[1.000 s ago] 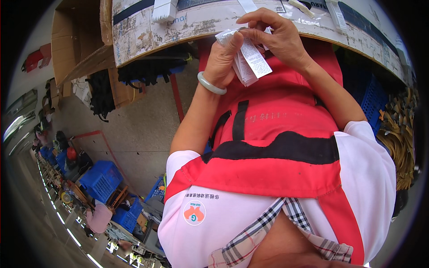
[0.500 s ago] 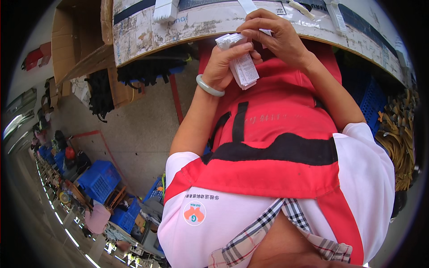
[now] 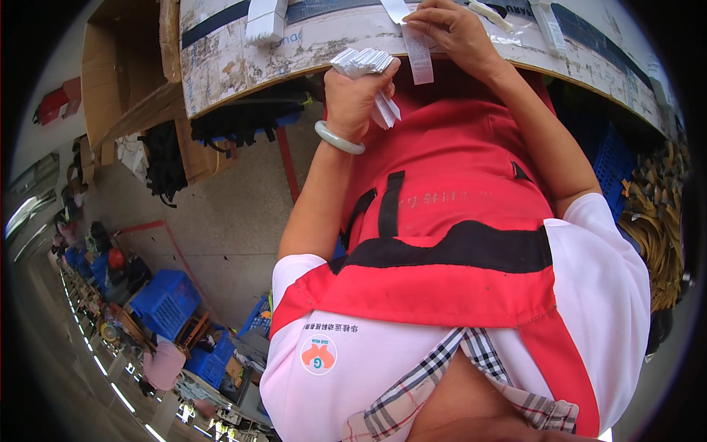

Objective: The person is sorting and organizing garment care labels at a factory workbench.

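My left hand (image 3: 353,96) is closed around a bundle of narrow white printed labels (image 3: 362,63), held just off the table's near edge. The bundle's upper ends fan out above my fist, and its lower ends stick out beneath. At the table edge, my right hand (image 3: 458,35) pinches the upper end of a single white label (image 3: 420,60). That label hangs down over the edge in front of my red apron. Close to the pinching fingertips, a white strip (image 3: 395,9) lies on the table; whether it touches the label, I cannot tell.
The worn, cardboard-covered table (image 3: 221,81) holds a white label stack (image 3: 265,23) to the left and another white strip stack (image 3: 547,29) to the right. An open cardboard box (image 3: 121,74) stands at its left. Blue crates (image 3: 166,300) and a person (image 3: 163,365) are farther left.
My hands have moved apart. The left has shifted left with the bundle; the right has gone up to the table edge, and a single label now hangs from its fingers.
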The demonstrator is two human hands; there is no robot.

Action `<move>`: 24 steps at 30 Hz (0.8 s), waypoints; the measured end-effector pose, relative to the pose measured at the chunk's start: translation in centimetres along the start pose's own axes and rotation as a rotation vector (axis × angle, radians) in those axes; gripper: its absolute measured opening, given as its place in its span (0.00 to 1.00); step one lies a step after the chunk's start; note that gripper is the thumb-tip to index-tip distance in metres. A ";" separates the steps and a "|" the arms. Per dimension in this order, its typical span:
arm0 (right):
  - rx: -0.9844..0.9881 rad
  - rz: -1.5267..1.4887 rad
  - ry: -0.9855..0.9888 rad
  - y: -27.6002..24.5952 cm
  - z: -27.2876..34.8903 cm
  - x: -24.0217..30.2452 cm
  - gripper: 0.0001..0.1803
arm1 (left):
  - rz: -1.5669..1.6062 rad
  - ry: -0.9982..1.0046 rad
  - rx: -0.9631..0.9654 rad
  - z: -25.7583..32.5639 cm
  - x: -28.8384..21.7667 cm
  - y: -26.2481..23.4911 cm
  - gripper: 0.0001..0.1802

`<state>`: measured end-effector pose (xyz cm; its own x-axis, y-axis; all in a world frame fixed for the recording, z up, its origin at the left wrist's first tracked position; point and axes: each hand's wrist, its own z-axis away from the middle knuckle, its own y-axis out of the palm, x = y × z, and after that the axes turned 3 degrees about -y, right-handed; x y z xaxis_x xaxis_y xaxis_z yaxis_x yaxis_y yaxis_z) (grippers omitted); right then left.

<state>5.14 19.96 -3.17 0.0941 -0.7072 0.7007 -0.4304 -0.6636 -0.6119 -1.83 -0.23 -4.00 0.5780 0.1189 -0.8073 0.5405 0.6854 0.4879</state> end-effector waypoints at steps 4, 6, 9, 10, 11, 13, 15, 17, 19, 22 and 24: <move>-0.114 -0.212 -0.146 0.8 0.4 -3.1 0.06 | -0.188 0.192 -0.049 -1.1 -0.5 0.6 0.09; -0.218 -0.433 -0.284 1.1 0.6 -4.0 0.06 | -0.222 0.200 -0.073 -1.5 -0.7 0.9 0.09; -0.206 -0.479 -0.182 0.9 -0.2 -2.7 0.06 | -0.169 0.219 -0.043 -1.4 -0.7 0.3 0.08; -0.112 -0.293 0.036 0.6 -0.6 -2.3 0.07 | -0.170 0.219 -0.042 -1.4 -0.6 0.3 0.08; -0.016 -0.104 0.252 0.4 -0.8 -2.2 0.07 | -0.183 0.207 -0.039 -1.4 -0.5 0.2 0.08; -0.022 -0.064 0.226 0.4 -0.9 -2.5 0.07 | -0.196 0.193 -0.035 -1.3 -0.4 0.0 0.08; -0.027 -0.023 0.201 0.4 -0.8 -2.8 0.07 | -0.168 0.167 -0.015 -1.4 -0.2 -0.1 0.09; -0.090 -0.147 0.236 0.6 -0.9 -2.9 0.07 | -0.163 0.162 -0.013 -1.5 0.0 -0.1 0.10; -0.089 -0.094 0.225 0.1 -0.9 -2.4 0.07 | -0.159 0.158 -0.012 -1.5 0.0 -0.1 0.10; -0.062 -0.074 0.196 -1.0 -1.0 0.6 0.06 | -0.257 0.222 -0.085 -1.2 -0.7 0.7 0.12; -0.033 -0.109 0.182 -1.5 -0.8 3.1 0.06 | -0.442 0.506 -0.151 -1.2 -0.9 1.0 0.14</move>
<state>5.35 19.00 0.19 -0.0202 -0.5740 0.8186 -0.4555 -0.7236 -0.5186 -2.54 1.17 -3.16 -0.0535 0.1006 -0.9935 0.5476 0.8350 0.0551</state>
